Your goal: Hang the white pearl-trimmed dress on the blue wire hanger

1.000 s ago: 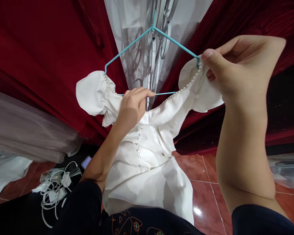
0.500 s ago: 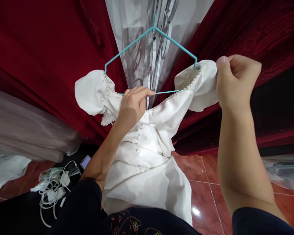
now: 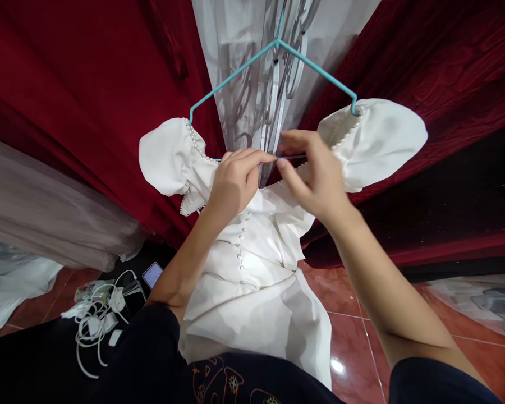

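Note:
A white dress [image 3: 256,308] with puffed sleeves, a pearl-edged neckline and a row of small front buttons hangs on a light-blue hanger [image 3: 235,70]. My left hand [image 3: 235,182] is closed over the middle of the neckline, at the hanger's lower bar; its fingertips are partly hidden. Close by on the right, my right hand [image 3: 320,177] is in front of the neckline with thumb and forefinger apart, beside the hanger's bar. The right puffed sleeve [image 3: 387,137] stands out wide, and the left sleeve [image 3: 162,157] droops rounder.
Dark red curtains [image 3: 88,84] flank a pale door with metal scrollwork [image 3: 273,95]. At lower left, a phone [image 3: 152,275] and tangled white cables [image 3: 90,331] lie on a black surface. Sheer fabric [image 3: 50,202] hangs at left above red floor tiles [image 3: 349,336].
My right hand has let go of the right sleeve and moved left to the neckline near my left hand. The sleeve now spreads outward. My left hand stays at the neckline.

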Action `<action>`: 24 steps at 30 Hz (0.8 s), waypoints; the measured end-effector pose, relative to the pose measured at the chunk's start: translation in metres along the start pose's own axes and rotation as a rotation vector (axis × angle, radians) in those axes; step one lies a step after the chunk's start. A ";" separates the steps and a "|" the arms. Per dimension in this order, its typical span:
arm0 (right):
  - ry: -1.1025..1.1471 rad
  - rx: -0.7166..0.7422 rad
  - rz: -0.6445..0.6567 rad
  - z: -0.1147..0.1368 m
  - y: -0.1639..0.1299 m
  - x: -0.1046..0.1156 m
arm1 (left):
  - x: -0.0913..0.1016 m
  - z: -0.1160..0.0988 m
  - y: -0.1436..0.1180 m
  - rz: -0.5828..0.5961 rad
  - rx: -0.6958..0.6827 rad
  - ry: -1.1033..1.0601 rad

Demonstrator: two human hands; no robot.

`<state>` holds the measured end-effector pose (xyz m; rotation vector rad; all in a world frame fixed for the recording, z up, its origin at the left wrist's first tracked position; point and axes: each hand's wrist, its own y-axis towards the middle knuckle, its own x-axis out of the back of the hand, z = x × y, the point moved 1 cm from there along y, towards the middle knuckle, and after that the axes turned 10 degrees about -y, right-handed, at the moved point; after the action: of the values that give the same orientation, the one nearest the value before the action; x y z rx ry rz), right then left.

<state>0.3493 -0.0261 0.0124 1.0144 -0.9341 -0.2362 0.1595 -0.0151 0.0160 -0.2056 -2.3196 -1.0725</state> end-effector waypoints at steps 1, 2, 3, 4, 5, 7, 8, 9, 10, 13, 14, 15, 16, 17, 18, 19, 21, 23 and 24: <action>-0.036 -0.017 -0.009 -0.004 -0.005 -0.013 | -0.003 0.001 -0.002 0.003 -0.011 -0.004; -0.084 -0.017 -0.023 -0.010 -0.010 -0.025 | -0.005 0.003 -0.004 -0.002 -0.032 -0.009; -0.112 -0.020 -0.046 -0.015 -0.013 -0.034 | -0.007 0.004 -0.006 -0.016 -0.058 -0.012; -0.133 -0.020 -0.074 -0.018 -0.015 -0.040 | -0.008 0.006 -0.008 -0.045 -0.083 -0.008; -0.136 -0.025 -0.102 -0.020 -0.016 -0.044 | -0.006 0.008 -0.010 -0.095 -0.106 0.005; -0.115 -0.034 -0.154 -0.019 -0.016 -0.046 | 0.005 0.012 -0.012 -0.275 -0.160 0.043; -0.107 -0.028 -0.170 -0.017 -0.015 -0.045 | 0.015 0.016 -0.012 -0.405 -0.191 0.066; -0.105 -0.010 -0.178 -0.013 -0.015 -0.044 | 0.027 0.020 -0.010 -0.537 -0.220 0.090; -0.111 0.017 -0.184 -0.010 -0.014 -0.044 | 0.039 0.026 -0.008 -0.649 -0.243 0.110; -0.151 0.083 -0.211 -0.006 -0.015 -0.044 | 0.071 0.047 0.001 -0.663 -0.143 0.135; -0.163 0.084 -0.228 -0.007 -0.015 -0.044 | 0.079 0.054 0.004 -0.605 -0.061 0.113; -0.173 0.080 -0.245 -0.009 -0.016 -0.044 | 0.084 0.060 0.006 -0.555 0.014 0.085; -0.180 0.075 -0.256 -0.011 -0.016 -0.043 | 0.089 0.067 0.007 -0.523 0.078 0.058; -0.184 0.074 -0.261 -0.014 -0.016 -0.042 | 0.093 0.073 0.007 -0.518 0.115 0.039; -0.185 0.078 -0.258 -0.016 -0.016 -0.041 | 0.098 0.079 0.006 -0.540 0.123 0.031; -0.181 0.083 -0.248 -0.017 -0.017 -0.039 | 0.103 0.086 0.005 -0.587 0.104 0.024; -0.160 0.086 -0.227 -0.016 -0.017 -0.037 | 0.116 0.105 0.000 -0.695 0.079 -0.004; -0.127 0.082 -0.210 -0.010 -0.018 -0.036 | 0.126 0.128 -0.009 -0.815 0.139 -0.072; -0.109 0.082 -0.210 -0.006 -0.018 -0.037 | 0.128 0.138 -0.016 -0.841 0.196 -0.115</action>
<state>0.3362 -0.0111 -0.0241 1.1859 -0.9417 -0.4353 -0.0115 0.0646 0.0057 0.8757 -2.6482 -1.1933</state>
